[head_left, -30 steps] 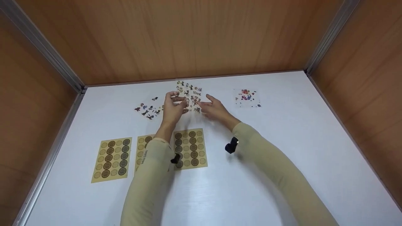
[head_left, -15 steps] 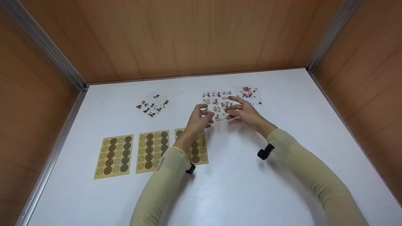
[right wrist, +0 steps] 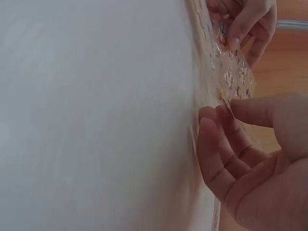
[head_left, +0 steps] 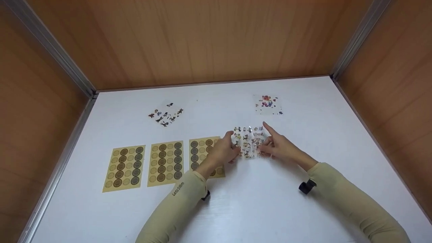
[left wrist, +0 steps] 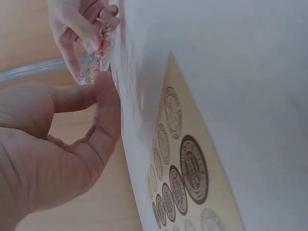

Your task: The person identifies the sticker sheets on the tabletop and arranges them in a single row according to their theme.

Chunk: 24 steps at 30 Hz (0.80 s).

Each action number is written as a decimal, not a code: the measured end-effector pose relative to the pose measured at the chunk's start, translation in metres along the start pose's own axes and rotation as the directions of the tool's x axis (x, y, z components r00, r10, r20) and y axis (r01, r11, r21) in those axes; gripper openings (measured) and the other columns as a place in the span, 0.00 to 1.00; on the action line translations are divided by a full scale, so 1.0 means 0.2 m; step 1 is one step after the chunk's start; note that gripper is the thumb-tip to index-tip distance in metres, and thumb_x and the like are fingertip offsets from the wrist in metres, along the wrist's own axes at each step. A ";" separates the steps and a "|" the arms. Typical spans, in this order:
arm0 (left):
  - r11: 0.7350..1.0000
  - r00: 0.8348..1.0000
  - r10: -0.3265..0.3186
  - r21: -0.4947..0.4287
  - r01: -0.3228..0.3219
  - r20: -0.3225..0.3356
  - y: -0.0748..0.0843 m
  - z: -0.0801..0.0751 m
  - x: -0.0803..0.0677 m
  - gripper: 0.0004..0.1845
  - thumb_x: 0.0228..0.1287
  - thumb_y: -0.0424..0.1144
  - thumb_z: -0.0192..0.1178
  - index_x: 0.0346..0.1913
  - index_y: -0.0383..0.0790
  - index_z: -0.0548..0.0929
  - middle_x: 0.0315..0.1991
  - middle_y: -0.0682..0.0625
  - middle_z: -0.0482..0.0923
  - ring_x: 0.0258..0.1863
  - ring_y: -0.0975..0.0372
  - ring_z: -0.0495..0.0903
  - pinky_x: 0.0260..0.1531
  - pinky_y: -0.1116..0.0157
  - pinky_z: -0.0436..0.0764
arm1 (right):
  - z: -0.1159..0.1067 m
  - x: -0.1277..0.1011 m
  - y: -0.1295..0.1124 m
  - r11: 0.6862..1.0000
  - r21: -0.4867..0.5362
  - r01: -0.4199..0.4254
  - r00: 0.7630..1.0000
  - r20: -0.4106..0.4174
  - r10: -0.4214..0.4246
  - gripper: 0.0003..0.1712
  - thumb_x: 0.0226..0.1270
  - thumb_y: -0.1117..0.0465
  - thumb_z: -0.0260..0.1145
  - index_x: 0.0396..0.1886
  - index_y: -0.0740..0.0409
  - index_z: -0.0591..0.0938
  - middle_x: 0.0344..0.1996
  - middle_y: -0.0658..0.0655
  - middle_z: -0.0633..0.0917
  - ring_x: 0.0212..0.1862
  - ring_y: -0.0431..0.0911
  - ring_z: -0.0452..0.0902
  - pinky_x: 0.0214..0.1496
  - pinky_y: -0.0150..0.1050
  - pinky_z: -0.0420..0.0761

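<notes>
- White laminate formed the table (head_left: pixel 256 209) under my hands, with a faint sheen toward the near edge.
- Wood-grain panels (head_left: pixel 202 37) closed the table in at the back and on both sides; metal corner strips (head_left: pixel 50 50) ran down to the two rear corners.
- My left hand (head_left: pixel 224 152) pinched the left edge of the clear sticker sheet (head_left: pixel 249 141) between thumb and curled fingers. The left wrist view showed the thumb (left wrist: pixel 103 103) pressed near the sheet's edge.
- My right hand (head_left: pixel 278 146) pinched the right edge of the same sheet, index finger extended toward the far side, remaining fingers curled. The right wrist view showed the sheet (right wrist: pixel 231 72) just off the table surface.
- The sheet sat at mid-table, between both hands, just right of the nearest tan sheet.
- Three tan sheets of round seals (head_left: pixel 165 163) lay flat in a row at my left; my left hand overlapped the rightmost one.
- A sheet of small dark stickers (head_left: pixel 165 114) lay far left; a sheet of red and blue stickers (head_left: pixel 268 103) lay far right, well apart from each other.
- Beige sleeves (head_left: pixel 351 199) covered both forearms.
</notes>
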State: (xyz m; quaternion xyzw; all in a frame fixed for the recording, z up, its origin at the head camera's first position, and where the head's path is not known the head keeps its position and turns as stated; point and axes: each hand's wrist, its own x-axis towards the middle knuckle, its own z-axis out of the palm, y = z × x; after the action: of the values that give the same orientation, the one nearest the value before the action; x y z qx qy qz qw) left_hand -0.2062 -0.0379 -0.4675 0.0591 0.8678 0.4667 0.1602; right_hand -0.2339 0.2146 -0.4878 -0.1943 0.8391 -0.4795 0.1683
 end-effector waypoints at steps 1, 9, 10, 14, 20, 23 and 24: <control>0.999 1.000 -0.009 0.040 0.009 -0.003 0.00 0.00 -0.01 0.39 0.71 0.32 0.61 0.79 0.35 0.53 0.30 0.48 0.82 0.21 0.59 0.82 0.20 0.65 0.84 | 0.00 -0.01 0.00 0.999 -0.052 0.009 1.000 0.005 -0.009 0.57 0.71 0.62 0.69 0.84 0.53 0.38 0.34 0.54 0.87 0.32 0.49 0.83 0.32 0.39 0.84; 0.977 0.999 -0.032 0.210 0.032 -0.002 -0.03 0.02 -0.03 0.40 0.69 0.36 0.65 0.77 0.33 0.57 0.27 0.49 0.79 0.13 0.61 0.78 0.12 0.62 0.81 | 0.01 -0.03 0.01 0.974 -0.217 0.061 0.998 0.034 -0.055 0.58 0.70 0.62 0.70 0.82 0.59 0.38 0.32 0.46 0.87 0.35 0.42 0.83 0.43 0.37 0.83; 0.976 1.000 -0.030 0.217 0.029 -0.001 -0.03 0.02 -0.03 0.38 0.69 0.36 0.65 0.76 0.33 0.59 0.27 0.48 0.79 0.13 0.61 0.77 0.12 0.62 0.81 | 0.01 -0.03 0.01 0.973 -0.221 0.060 0.998 0.033 -0.054 0.58 0.70 0.62 0.70 0.82 0.59 0.39 0.32 0.46 0.87 0.35 0.42 0.83 0.43 0.37 0.83; 0.955 1.000 -0.013 0.295 0.014 -0.003 -0.03 0.06 -0.04 0.35 0.66 0.37 0.68 0.71 0.31 0.64 0.34 0.42 0.82 0.15 0.60 0.78 0.13 0.64 0.80 | 0.00 -0.05 0.02 0.965 -0.250 0.078 0.996 0.053 -0.067 0.57 0.68 0.64 0.71 0.82 0.63 0.41 0.31 0.46 0.86 0.34 0.41 0.81 0.41 0.36 0.83; 0.883 0.999 -0.032 0.468 0.028 -0.001 0.00 0.08 -0.05 0.42 0.66 0.41 0.69 0.75 0.28 0.58 0.45 0.34 0.83 0.26 0.55 0.81 0.25 0.62 0.82 | 0.00 -0.04 0.04 0.949 -0.280 0.147 0.987 0.102 -0.122 0.53 0.69 0.64 0.70 0.80 0.68 0.46 0.30 0.47 0.84 0.32 0.40 0.79 0.38 0.35 0.83; 0.889 0.997 -0.076 0.453 0.069 -0.003 0.01 0.08 -0.05 0.47 0.66 0.41 0.69 0.79 0.30 0.53 0.48 0.33 0.83 0.23 0.56 0.81 0.22 0.62 0.82 | 0.01 -0.03 0.03 0.947 -0.274 0.167 0.984 0.110 -0.141 0.51 0.70 0.64 0.69 0.80 0.69 0.47 0.31 0.48 0.84 0.33 0.41 0.80 0.39 0.35 0.83; 0.898 0.996 -0.091 0.433 0.082 0.001 0.01 0.07 -0.05 0.49 0.66 0.41 0.69 0.79 0.31 0.51 0.49 0.33 0.82 0.22 0.56 0.81 0.20 0.62 0.82 | 0.01 -0.03 0.03 0.947 -0.272 0.170 0.983 0.111 -0.145 0.51 0.70 0.64 0.69 0.80 0.69 0.47 0.31 0.48 0.84 0.33 0.41 0.80 0.40 0.36 0.83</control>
State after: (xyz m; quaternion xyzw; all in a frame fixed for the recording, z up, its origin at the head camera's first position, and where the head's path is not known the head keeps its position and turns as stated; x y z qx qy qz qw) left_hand -0.1916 -0.0271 -0.4703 0.0594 0.9496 0.2545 0.1729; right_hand -0.2289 0.2195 -0.4934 -0.3039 0.8719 -0.3585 0.1377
